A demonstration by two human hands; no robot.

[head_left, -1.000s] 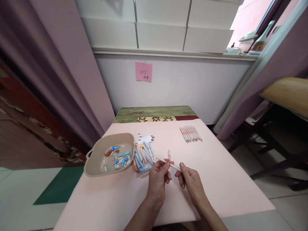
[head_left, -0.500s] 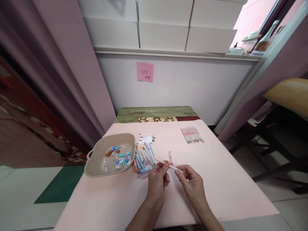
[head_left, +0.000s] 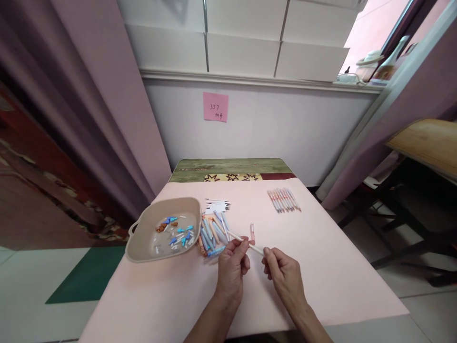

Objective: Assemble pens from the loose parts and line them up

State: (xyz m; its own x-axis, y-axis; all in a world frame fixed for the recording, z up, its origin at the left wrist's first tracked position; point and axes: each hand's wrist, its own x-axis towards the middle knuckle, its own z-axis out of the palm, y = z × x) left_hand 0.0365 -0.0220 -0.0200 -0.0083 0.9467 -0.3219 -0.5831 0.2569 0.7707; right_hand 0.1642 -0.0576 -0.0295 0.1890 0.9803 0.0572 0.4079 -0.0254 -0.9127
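Note:
A slim white pen [head_left: 256, 249] slants between my hands above the pink table cover. My left hand [head_left: 230, 269] pinches it near the middle with thumb and fingertips. At its lower right end, my right hand [head_left: 285, 274] is closed with thumb over curled fingers; that tip is hidden. Just beyond my left fingertips lies a pink pen cap [head_left: 252, 230]. Blue, white and orange pen barrels [head_left: 213, 231] are heaped to the left, partly in clear plastic. Behind that heap lie several thin white refills with dark tips [head_left: 217, 206].
A beige basin [head_left: 141, 245] at the left holds small blue, brown and white pen parts [head_left: 183, 237]. Several pens [head_left: 284, 200] form a row at the right back. A pink note [head_left: 215, 107] is stuck to the wall. A wooden-topped table [head_left: 424, 145] stands right.
My right hand has rolled its grip: the thumb now presses on top of the pen, with the fingers more curled. My left hand keeps its pinch. The view shifts slightly.

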